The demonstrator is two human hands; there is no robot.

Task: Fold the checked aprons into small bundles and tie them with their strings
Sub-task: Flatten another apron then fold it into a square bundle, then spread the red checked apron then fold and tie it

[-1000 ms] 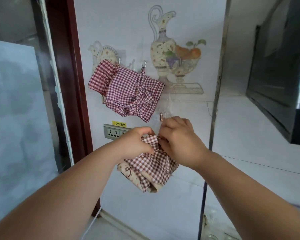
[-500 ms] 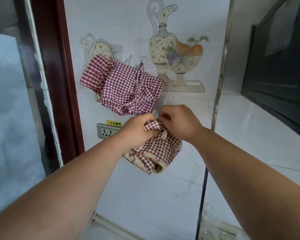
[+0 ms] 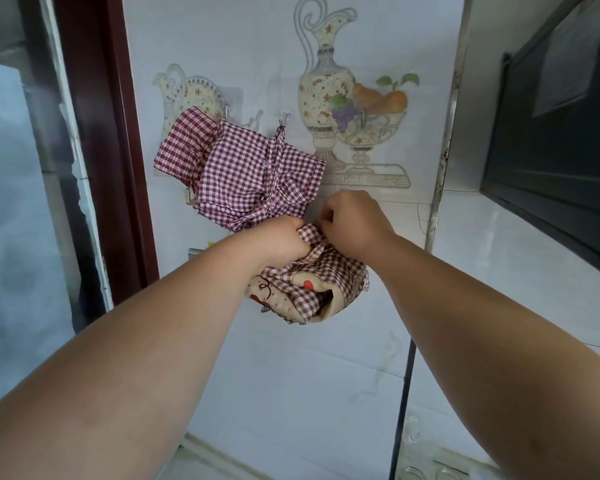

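Apron bundle (image 3: 314, 289) hangs mid-air in both hands: the left hand (image 3: 281, 241) clamps its fingers on the gathered top so the folds don't spring open, and the right hand (image 3: 355, 223) pinches there too, probably the string, but that's hidden. Farther back, another tied apron (image 3: 246, 174) hangs off a wall hook (image 3: 285, 118).

hanging bundle (image 3: 243, 171) on wall hook (image 3: 284, 120), held bundle (image 3: 312, 285) just below it, right

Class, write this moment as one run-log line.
left hand: grips red-checked cloth apron bundle | right hand: pinches bundle top | second red-checked cloth apron: hangs from metal wall hook
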